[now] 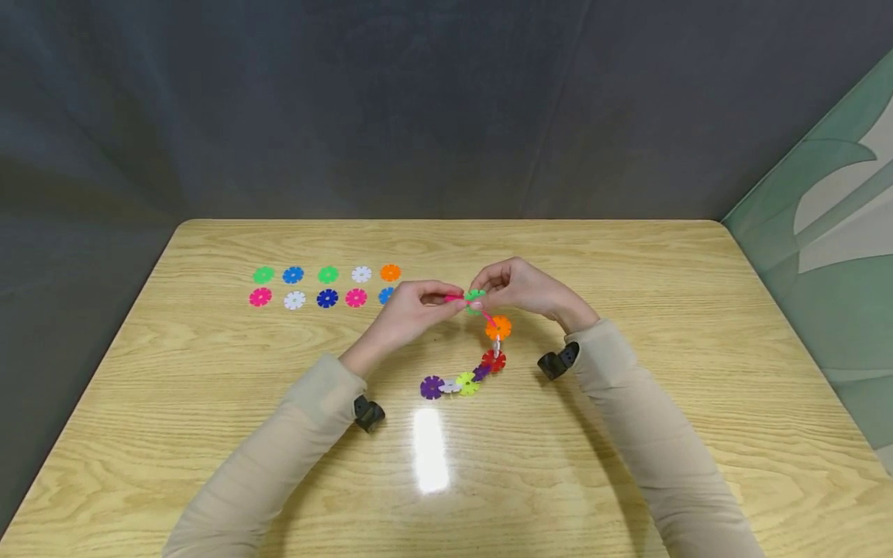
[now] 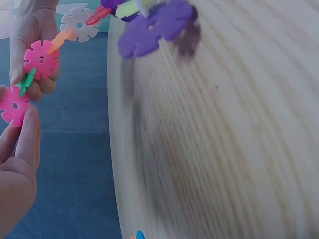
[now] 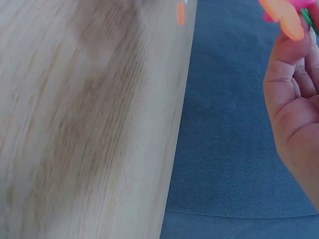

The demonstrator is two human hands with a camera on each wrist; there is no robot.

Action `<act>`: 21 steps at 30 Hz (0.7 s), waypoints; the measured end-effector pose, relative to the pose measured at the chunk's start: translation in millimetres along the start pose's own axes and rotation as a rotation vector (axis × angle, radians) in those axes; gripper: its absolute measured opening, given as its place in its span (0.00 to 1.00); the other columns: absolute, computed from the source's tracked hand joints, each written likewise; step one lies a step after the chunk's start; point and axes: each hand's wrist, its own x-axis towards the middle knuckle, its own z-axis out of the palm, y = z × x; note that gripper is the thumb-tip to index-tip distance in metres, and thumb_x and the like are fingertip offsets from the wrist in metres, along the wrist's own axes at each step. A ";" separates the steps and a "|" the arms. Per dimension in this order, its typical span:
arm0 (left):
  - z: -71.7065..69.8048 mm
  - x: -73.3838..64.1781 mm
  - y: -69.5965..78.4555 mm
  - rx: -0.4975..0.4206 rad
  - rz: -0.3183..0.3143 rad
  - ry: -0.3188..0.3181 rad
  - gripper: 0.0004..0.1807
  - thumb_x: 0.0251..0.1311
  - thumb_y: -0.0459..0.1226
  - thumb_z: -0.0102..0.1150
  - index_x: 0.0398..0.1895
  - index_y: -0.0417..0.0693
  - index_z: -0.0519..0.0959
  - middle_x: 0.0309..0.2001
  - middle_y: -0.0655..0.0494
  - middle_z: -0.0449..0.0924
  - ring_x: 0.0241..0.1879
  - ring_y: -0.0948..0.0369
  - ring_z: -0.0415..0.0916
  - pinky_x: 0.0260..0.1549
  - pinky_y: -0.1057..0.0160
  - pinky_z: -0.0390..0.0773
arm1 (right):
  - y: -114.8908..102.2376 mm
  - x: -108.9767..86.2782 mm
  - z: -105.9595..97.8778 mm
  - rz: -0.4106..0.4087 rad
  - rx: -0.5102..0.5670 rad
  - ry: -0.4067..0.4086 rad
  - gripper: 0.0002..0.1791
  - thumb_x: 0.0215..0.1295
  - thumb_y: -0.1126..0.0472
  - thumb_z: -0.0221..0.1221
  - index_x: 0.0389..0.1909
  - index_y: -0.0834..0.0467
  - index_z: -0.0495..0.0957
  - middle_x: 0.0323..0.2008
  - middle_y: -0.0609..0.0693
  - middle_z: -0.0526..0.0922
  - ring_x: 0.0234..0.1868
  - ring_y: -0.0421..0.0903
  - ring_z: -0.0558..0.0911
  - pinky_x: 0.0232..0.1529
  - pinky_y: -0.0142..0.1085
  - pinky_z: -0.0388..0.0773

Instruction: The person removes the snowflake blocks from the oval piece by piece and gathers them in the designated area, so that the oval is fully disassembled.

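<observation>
Between thumb and fingers my left hand (image 1: 417, 311) pinches a pink notched disc (image 2: 8, 110). My right hand (image 1: 530, 291) grips a green disc (image 2: 27, 82) by its edge, and the pink one meets it at its slots. From there a chain of slotted discs hangs down and curves left over the table: a pink disc (image 2: 46, 65), an orange disc (image 1: 504, 333), a white one, a red disc (image 1: 493, 361), a dark purple one, a yellow-green disc (image 1: 468, 384), a white one and a purple disc (image 1: 429, 387) at the end. My right fingers partly hide the green disc.
Two rows of loose discs lie on the wooden table (image 1: 209, 372) to the left, among them a dark blue disc (image 1: 327, 304) and an orange disc (image 1: 391, 266). My left hand overlaps a blue disc (image 1: 384, 295) at the row's end. Behind the table hangs a dark curtain (image 1: 446, 116).
</observation>
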 end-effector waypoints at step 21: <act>2.6 1.3 -1.7 -0.001 0.012 -0.061 0.19 0.62 0.40 0.60 0.55 0.42 0.78 0.52 0.47 0.81 0.48 0.56 0.80 0.45 0.65 0.82 | -3.7 -4.4 2.7 -0.030 -0.002 -0.003 0.09 0.56 0.66 0.63 0.37 0.66 0.82 0.22 0.44 0.85 0.24 0.47 0.76 0.35 0.39 0.76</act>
